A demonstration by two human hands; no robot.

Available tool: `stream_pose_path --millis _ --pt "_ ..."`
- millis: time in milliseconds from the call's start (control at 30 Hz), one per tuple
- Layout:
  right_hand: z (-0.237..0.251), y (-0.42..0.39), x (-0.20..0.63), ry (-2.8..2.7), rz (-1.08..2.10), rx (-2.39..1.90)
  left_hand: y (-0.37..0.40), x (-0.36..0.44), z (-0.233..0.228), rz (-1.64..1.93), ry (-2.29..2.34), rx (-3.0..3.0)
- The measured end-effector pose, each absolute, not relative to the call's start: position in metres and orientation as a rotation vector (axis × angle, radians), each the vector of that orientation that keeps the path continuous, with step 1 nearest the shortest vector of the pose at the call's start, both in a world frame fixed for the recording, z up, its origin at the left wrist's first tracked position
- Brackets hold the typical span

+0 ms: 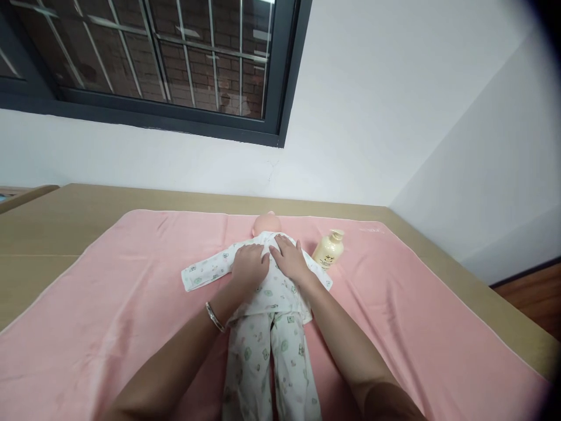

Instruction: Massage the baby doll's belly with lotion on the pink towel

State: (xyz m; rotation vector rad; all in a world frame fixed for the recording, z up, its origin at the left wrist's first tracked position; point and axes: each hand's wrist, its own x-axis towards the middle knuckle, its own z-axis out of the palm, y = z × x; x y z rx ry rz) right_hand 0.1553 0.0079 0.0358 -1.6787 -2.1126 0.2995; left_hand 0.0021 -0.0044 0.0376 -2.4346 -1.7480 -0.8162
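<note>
A baby doll (266,224) lies on a pink cloth, its head away from me, dressed in a white shirt (274,295) with small printed patterns and matching trousers (249,345). My left hand (249,266), with a bracelet at the wrist, rests on the upper part of the shirt, its fingers bent and close together against the fabric. Beside it, my right hand (290,258) lies on the shirt with fingers stretched and spread. One sleeve (205,272) reaches out flat to the left; the right sleeve is partly covered by my forearm.
Just right of the doll, a pale yellow pump bottle (328,248) leans on the pink cloth (144,263). The cloth is spread over a wooden table (100,202) with some creases. Behind stand a white wall (350,117) and a dark-framed window (280,117) with bars.
</note>
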Motion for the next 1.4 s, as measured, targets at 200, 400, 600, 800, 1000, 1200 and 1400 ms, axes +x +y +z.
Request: stream_pose_path --millis 200,400,600,800,1000,1200,1400 --pt "0.04 -0.003 0.147 -2.102 0.25 -1.736 -0.023 0.016 0.028 -0.891 -1.764 -2.286" --pt "0.039 -0.036 0.118 -2.169 -0.107 -1.798 0.009 0.001 0.011 -0.99 -1.896 -2.35" --pt "0.041 -0.038 0.118 -2.186 -0.101 -1.792 0.021 -0.005 0.007 -1.038 -1.86 -2.402" --pt "0.033 -0.003 0.138 -2.109 0.118 -1.699 0.015 0.001 0.001 -1.164 -1.789 -2.344" --pt "0.035 0.0 0.146 -2.1 0.232 -1.675 0.019 -0.002 -0.008 -1.336 -1.786 -2.315" --pt "0.05 -0.017 0.139 -2.0 -0.017 -1.567 0.019 -0.005 -0.011 -1.481 -1.742 -2.257" --pt "0.042 -0.017 0.131 -2.147 0.131 -1.531 0.019 -0.004 -0.013 -1.562 -1.721 -2.216"
